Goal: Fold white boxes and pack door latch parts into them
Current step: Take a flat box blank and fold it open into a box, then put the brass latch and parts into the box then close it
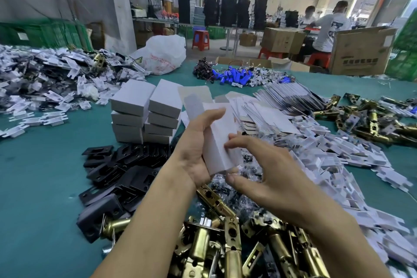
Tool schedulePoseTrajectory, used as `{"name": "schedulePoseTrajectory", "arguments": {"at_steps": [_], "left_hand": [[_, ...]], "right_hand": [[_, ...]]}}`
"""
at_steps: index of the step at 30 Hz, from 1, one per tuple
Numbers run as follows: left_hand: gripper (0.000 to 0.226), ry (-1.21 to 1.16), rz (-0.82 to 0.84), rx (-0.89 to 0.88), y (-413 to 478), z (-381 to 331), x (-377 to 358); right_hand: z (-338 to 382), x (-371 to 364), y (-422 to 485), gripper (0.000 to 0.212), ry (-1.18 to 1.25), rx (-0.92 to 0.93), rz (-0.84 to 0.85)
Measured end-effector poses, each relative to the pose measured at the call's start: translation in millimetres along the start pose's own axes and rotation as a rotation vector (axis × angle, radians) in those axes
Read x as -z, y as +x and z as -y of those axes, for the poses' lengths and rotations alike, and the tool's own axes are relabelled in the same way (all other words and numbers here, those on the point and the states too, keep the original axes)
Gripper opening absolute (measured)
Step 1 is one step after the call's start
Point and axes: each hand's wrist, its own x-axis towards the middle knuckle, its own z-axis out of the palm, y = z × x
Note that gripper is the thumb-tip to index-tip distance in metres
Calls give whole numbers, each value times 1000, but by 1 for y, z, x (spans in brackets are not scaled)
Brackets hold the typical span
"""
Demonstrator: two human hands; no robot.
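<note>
My left hand (pixel 198 142) holds a white box (pixel 220 140) that is partly folded, its long body lying in the palm and its top flap standing open. My right hand (pixel 259 165) pinches the box's near right edge with fingertips and thumb. Brass door latches (pixel 228 241) lie heaped in front of me. Black strike plates (pixel 117 169) are piled at the left of my arms. Two stacks of folded white boxes (pixel 146 113) stand behind the plates. Flat unfolded box blanks (pixel 266 115) lie fanned out at the right of the held box.
The green table (pixel 45 176) carries a heap of white inserts and parts (pixel 45 79) at far left, white plastic pieces (pixel 349 165) at right, more brass latches (pixel 372 119) far right and blue parts (pixel 234 77) at the back. Two seated people (pixel 325 29) work beyond cardboard cartons (pixel 361 52).
</note>
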Motion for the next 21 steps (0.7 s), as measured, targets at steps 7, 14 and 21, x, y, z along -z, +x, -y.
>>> {"name": "schedulePoseTrajectory", "arguments": {"at_steps": [7,14,21], "left_hand": [[64,47,165,-12,-2,2,3],[62,110,165,-162,-1,5,-1],[27,205,7,-202,0,4,0]], "right_hand": [[7,-3,1,62,105,4,-122],[7,-2,2,83,348,-87,-236],[4,-6,2,72,252,-154,-108]]}}
